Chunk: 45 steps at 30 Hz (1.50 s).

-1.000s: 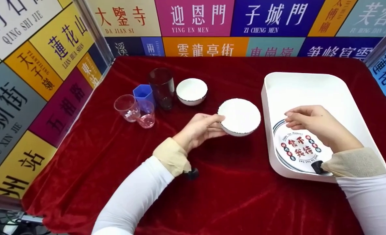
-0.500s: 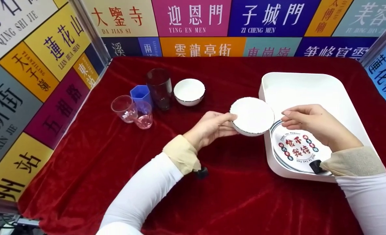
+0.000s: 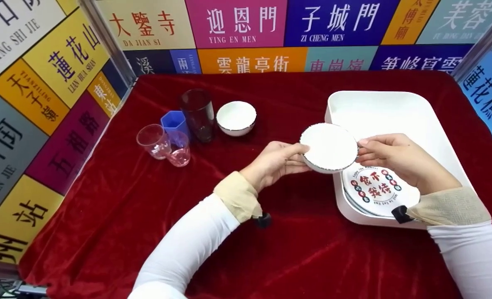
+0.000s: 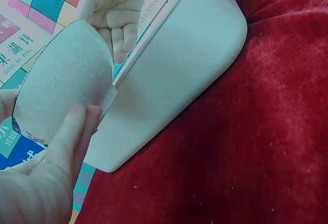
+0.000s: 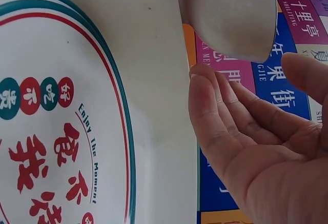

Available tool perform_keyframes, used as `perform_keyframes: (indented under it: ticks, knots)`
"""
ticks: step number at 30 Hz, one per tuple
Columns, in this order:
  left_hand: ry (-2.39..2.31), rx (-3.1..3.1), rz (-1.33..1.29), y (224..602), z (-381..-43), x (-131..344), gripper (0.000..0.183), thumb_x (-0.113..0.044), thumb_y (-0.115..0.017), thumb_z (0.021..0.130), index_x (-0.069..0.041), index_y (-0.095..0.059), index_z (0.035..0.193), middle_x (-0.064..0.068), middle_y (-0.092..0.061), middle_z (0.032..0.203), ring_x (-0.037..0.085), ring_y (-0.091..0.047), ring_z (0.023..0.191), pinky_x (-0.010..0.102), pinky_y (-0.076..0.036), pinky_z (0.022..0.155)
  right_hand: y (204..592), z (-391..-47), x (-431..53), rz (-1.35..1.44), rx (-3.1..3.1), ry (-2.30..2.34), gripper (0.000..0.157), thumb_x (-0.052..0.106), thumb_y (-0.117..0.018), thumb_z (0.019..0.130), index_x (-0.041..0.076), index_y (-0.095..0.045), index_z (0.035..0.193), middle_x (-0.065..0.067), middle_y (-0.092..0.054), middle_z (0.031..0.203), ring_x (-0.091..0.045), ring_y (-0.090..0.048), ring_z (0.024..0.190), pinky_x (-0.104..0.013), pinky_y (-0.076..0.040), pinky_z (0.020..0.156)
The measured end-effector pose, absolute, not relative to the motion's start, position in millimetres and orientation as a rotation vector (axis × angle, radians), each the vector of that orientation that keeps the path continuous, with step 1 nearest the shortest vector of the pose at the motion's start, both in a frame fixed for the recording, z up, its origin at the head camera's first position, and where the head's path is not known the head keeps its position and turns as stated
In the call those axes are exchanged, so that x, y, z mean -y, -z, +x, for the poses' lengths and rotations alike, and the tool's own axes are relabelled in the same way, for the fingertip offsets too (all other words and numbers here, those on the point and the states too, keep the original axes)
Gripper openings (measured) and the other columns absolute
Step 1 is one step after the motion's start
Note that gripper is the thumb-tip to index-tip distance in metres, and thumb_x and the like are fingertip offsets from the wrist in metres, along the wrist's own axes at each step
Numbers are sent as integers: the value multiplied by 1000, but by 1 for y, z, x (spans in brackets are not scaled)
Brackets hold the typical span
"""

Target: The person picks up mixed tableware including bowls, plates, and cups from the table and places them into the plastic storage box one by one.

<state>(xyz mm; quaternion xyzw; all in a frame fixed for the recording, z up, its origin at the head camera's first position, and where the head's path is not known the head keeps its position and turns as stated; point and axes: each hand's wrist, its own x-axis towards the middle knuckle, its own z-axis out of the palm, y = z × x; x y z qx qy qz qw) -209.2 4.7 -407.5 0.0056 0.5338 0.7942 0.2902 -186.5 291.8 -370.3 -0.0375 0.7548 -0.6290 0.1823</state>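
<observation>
My left hand (image 3: 276,164) grips a white bowl (image 3: 330,147) by its left side, thumb over the rim and fingers beneath. The bowl is held above the table by the left wall of a white rectangular tub (image 3: 389,106). Opposite it, my right hand (image 3: 406,160) hangs over the tub with loosely bent fingers close to the bowl's right rim. In the right wrist view a gap shows between those fingers (image 5: 210,101) and the bowl (image 5: 230,16). Round plates (image 3: 372,187) with red lettering lie stacked in the tub's near part, partly hidden under the right wrist.
On the red cloth (image 3: 296,249) at the back stands a second white bowl (image 3: 236,118). Left of it are a dark tall glass (image 3: 198,116), a blue hexagonal cup (image 3: 174,122), a clear glass (image 3: 154,141) and a pink-based glass (image 3: 179,151). Sign-covered panels border the table.
My left hand has carried the bowl rightward, up to the tub's wall and my right fingers. The right hand stays nearly where it was; the view shifts slightly.
</observation>
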Motion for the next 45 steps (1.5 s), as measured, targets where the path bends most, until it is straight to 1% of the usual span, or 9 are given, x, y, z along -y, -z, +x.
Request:
perform_keyframes:
  ticks: [4, 7, 11, 18, 24, 30, 35, 39, 45]
  knots:
    - [-2116, -1423, 25, 406, -209, -9, 20, -8, -67, 93, 9, -71, 103, 14, -74, 81, 23, -76, 80, 39, -62, 86, 371, -186, -289, -150, -2111, 1788, 14, 18, -56, 104, 12, -68, 109, -1, -76, 98, -13, -74, 91, -26, -60, 85]
    - [-2110, -1420, 37, 405, -208, -12, 18, -8, -67, 93, 7, -72, 101, 13, -74, 80, 22, -75, 79, 39, -62, 86, 370, -185, -287, -157, -2122, 1767, 16, 20, -56, 105, 10, -66, 111, 1, -75, 99, -13, -74, 92, -26, -60, 86]
    - [-2102, -1420, 48, 403, -206, -15, 17, -8, -67, 94, 7, -72, 99, 13, -74, 79, 21, -75, 77, 39, -62, 86, 369, -184, -285, -127, -2136, 1736, 18, 23, -55, 105, 9, -63, 111, 2, -74, 98, -12, -74, 91, -25, -60, 85]
    - [-2089, -1426, 68, 399, -203, -19, 20, -9, -68, 93, 8, -72, 103, 14, -74, 82, 23, -76, 81, 39, -62, 86, 368, -182, -282, -123, -2030, 1836, 19, 20, -56, 105, 8, -71, 105, -2, -74, 97, -14, -75, 90, -28, -61, 83]
    - [-2077, -1436, 76, 399, -200, -22, 19, -9, -68, 93, 7, -71, 103, 13, -74, 82, 24, -76, 84, 43, -60, 90, 368, -181, -281, -116, -1956, 1906, 19, 15, -55, 105, 7, -72, 103, -5, -75, 97, -16, -76, 87, -30, -62, 80]
    - [-2072, -1429, 101, 400, -196, -22, 21, -12, -70, 94, 6, -71, 104, 14, -75, 86, 24, -76, 87, 40, -61, 89, 368, -179, -282, -92, -1996, 1890, 18, 16, -58, 103, 8, -75, 101, -4, -75, 93, -15, -75, 80, -29, -63, 74]
    - [-2049, -1414, 115, 401, -193, -23, 22, -13, -70, 95, 6, -70, 107, 14, -75, 89, 23, -76, 88, 40, -60, 92, 368, -179, -284, -54, -2029, 1900, 17, 17, -59, 103, 11, -75, 99, -3, -75, 92, -13, -75, 80, -28, -62, 73]
    - [-2010, -1438, 106, 400, -192, -21, 23, -13, -70, 95, 5, -69, 109, 15, -75, 93, 23, -75, 88, 38, -60, 91, 369, -181, -283, -48, -2053, 1905, 16, 19, -60, 102, 12, -74, 98, -1, -74, 91, -11, -73, 80, -26, -62, 74]
    - [-1993, -1443, 111, 400, -191, -19, 25, -15, -69, 96, 5, -68, 112, 14, -74, 95, 22, -74, 88, 39, -60, 93, 370, -182, -282, -36, -2057, 1894, 18, 19, -59, 103, 12, -74, 97, -1, -74, 86, -10, -73, 75, -25, -62, 68]
